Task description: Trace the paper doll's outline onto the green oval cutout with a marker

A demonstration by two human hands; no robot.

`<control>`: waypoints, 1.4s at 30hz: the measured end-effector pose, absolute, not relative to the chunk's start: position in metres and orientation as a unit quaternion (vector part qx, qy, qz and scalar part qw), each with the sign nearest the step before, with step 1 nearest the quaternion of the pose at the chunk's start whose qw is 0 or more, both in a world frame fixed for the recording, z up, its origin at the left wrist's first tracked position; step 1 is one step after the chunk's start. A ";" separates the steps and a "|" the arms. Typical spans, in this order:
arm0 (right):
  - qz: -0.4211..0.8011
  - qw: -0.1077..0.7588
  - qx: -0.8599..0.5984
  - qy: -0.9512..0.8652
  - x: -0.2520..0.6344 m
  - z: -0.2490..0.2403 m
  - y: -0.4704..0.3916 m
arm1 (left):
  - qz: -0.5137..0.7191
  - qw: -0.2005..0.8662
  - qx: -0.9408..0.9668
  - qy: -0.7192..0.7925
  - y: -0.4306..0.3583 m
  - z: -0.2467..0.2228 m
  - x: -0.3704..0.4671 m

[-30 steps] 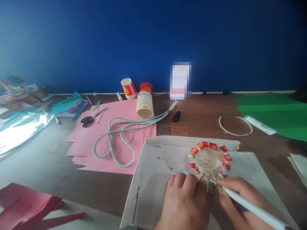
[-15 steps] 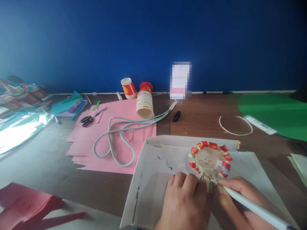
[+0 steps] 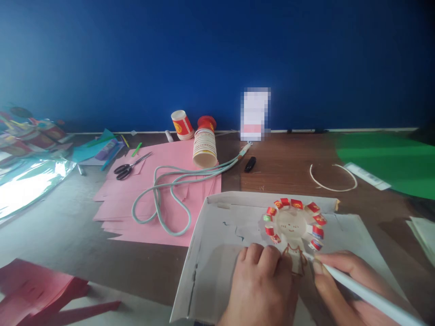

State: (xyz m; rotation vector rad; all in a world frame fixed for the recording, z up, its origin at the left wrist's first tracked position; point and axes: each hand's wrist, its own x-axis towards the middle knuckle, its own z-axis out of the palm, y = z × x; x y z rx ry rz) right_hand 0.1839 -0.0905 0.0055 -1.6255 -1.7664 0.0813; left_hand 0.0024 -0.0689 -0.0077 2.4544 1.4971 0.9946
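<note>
Head view: two bare hands work over a white card, which lies on a brown tabletop towards its near edge, right of centre. On the card's right half lies a paper doll, its round head ringed with red-tipped tabs. The doll's long axis runs from the near edge towards the far edge; its head points to the far edge, its drawn body to the near one.

The right hand has a closed grip, thumb and forefinger pinching a white pen. The pen slants from the near right corner, pointing left and away; its tip is at or just beside the body's right outline, contact unclear. The doll lies left of this grip and slightly beyond it.

The left hand rests knuckles up, overlapping the body's lower left; its fingertips are hidden, so I cannot tell whether they pinch anything.
</note>
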 end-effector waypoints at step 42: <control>0.039 0.368 -0.669 -0.644 0.181 0.006 -0.094 | 0.316 0.054 0.811 0.490 -0.069 -0.009 0.002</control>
